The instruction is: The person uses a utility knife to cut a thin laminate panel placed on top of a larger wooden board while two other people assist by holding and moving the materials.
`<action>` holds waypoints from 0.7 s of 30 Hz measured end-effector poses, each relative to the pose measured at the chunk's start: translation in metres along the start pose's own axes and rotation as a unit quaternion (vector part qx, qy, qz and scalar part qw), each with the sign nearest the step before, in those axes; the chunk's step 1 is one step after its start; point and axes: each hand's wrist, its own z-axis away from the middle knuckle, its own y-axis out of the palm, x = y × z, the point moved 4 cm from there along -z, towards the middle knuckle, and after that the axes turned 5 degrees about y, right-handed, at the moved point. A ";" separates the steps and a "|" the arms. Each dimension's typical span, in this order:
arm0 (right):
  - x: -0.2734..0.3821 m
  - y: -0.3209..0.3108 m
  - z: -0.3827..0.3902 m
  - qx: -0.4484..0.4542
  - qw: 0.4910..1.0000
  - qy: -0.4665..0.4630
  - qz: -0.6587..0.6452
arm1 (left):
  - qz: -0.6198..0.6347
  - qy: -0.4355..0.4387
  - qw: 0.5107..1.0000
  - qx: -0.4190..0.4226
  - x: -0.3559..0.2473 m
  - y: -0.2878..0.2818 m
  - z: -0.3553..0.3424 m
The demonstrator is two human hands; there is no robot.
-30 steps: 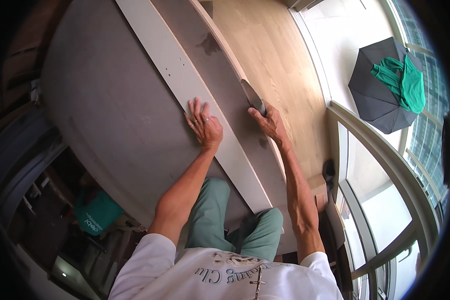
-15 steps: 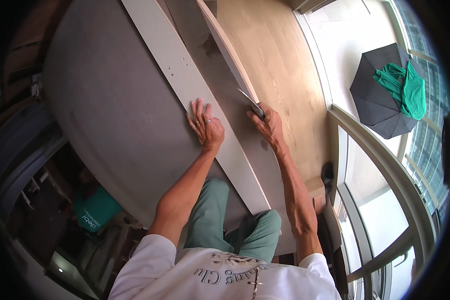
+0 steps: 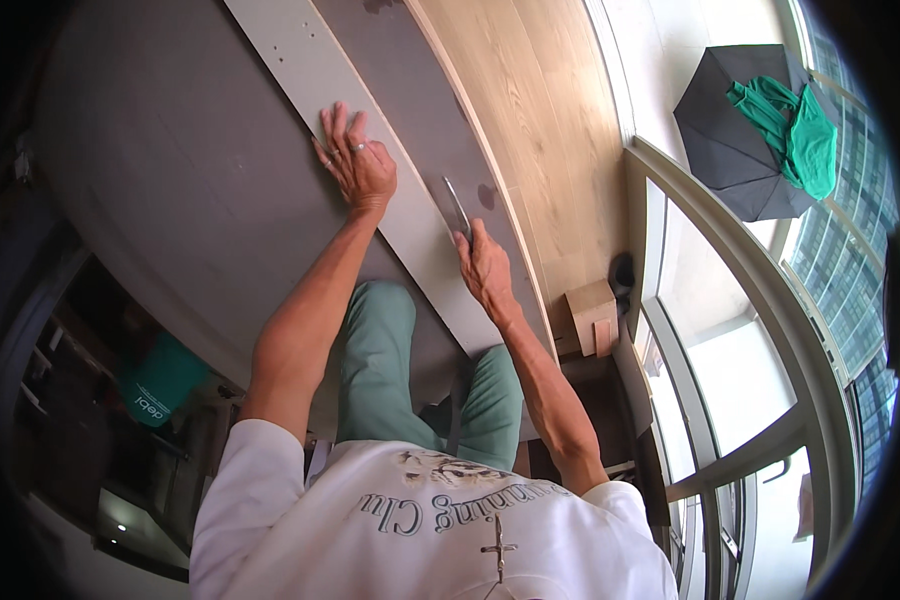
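Note:
A long, light-grey board strip [image 3: 410, 180] with small holes near its far end lies diagonally across a wide, dark-grey panel [image 3: 190, 200]. My left hand [image 3: 358, 165] presses on the strip, fingers stretched out and fingertips by its left edge; two of them wear rings. On the strip's right, my right hand [image 3: 485, 265] is closed round a slim knife [image 3: 456, 203] with a narrow metal blade pointing away from me. The blade is over the grey board surface [image 3: 430, 110] between the strip and a pale wooden edge [image 3: 500, 180]. Most of the knife's handle is hidden in my fingers.
Wood-plank floor [image 3: 550, 130] runs along the right. A small cardboard box [image 3: 592, 308] stands near glazed door frames [image 3: 740, 270]. Farther right, an open dark umbrella [image 3: 730, 130] carries a green cloth [image 3: 800, 140]. A green bag [image 3: 165, 375] is at lower left.
My right hand has brought the knife from the panel's pale right edge back toward me and closer to the strip. My left hand stays on the strip while the whole view has shifted.

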 end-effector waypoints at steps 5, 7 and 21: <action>0.022 0.012 -0.023 0.051 0.995 -0.065 0.050 | -0.001 -0.016 1.000 -0.001 0.002 -0.002 0.002; 0.015 0.018 -0.023 0.052 0.995 -0.065 0.062 | -0.002 -0.026 1.000 0.007 0.002 -0.001 0.001; -0.052 0.027 0.069 0.045 0.997 -0.008 0.054 | 0.021 -0.019 1.000 -0.009 0.007 -0.005 0.007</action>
